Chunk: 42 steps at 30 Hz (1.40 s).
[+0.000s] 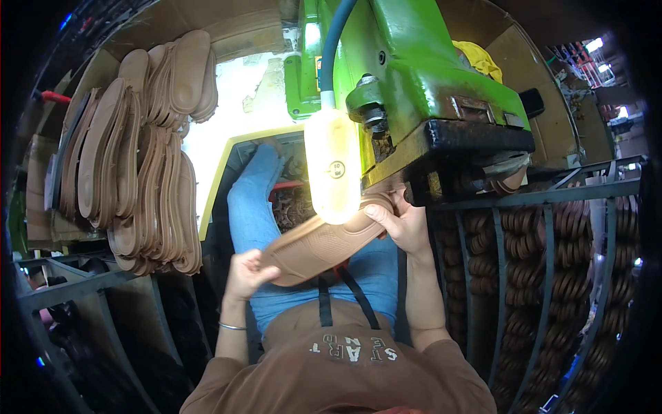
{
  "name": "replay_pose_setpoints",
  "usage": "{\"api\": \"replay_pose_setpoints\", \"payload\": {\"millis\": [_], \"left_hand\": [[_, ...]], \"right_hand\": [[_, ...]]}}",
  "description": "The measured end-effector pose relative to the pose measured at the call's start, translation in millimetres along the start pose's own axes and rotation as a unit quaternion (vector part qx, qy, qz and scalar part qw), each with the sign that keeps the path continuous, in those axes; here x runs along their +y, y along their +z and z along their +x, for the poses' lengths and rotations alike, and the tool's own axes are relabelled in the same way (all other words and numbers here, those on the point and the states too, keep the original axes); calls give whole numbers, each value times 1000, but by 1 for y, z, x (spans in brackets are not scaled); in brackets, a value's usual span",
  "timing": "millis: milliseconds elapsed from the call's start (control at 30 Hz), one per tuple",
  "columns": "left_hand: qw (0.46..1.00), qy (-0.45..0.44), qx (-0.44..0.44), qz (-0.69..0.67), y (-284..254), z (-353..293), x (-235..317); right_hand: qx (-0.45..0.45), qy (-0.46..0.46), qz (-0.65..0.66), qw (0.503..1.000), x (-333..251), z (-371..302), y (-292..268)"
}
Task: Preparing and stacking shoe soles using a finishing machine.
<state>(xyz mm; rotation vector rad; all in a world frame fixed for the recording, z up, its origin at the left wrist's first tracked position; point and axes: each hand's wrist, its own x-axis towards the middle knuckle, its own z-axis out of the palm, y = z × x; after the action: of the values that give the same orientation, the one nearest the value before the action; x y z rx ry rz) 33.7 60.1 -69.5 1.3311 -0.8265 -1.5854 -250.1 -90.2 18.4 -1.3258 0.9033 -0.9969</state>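
Note:
A brown shoe sole (300,250) is stretched between my two hands above my lap, its textured face up. My left hand (249,274) grips its near-left end, thumb on top. My right hand (403,224) is closed on the far-right end, thumb pressed on the upper face, just below the machine's dark head. A glowing lamp (333,165) hangs in front of the sole and hides part of it. The green machine (427,55) stands at the upper right, close to my right hand.
Stacks of brown soles (155,200) stand on the left of the worktable. A metal rack (538,200) on the right holds many rows of brown soles. Another rack (76,293) is at the lower left. A yellow cloth (479,61) lies behind the machine.

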Motion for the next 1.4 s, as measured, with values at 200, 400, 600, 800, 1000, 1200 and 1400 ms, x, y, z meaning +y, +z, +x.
{"api": "replay_pose_setpoints", "payload": {"millis": [200,400,600,800,1000,1200,1400], "left_hand": [[986,10,-127,103,99,1,-34],[990,98,-97,34,110,27,-15],[876,400,231,135,27,111,70],[652,350,446,504,-80,220,150],[561,177,548,594,-85,270,148],[488,194,538,660,-90,236,189],[604,264,497,564,-98,231,173]], "right_hand": [[24,32,18,999,-7,8,18],[-12,11,-162,987,-25,-19,-26],[457,-99,3,884,-62,-70,-132],[444,-158,144,870,-46,-26,-154],[386,-83,232,889,6,22,-151],[371,-29,265,889,18,40,-153],[341,-63,225,911,17,25,-164]]}}
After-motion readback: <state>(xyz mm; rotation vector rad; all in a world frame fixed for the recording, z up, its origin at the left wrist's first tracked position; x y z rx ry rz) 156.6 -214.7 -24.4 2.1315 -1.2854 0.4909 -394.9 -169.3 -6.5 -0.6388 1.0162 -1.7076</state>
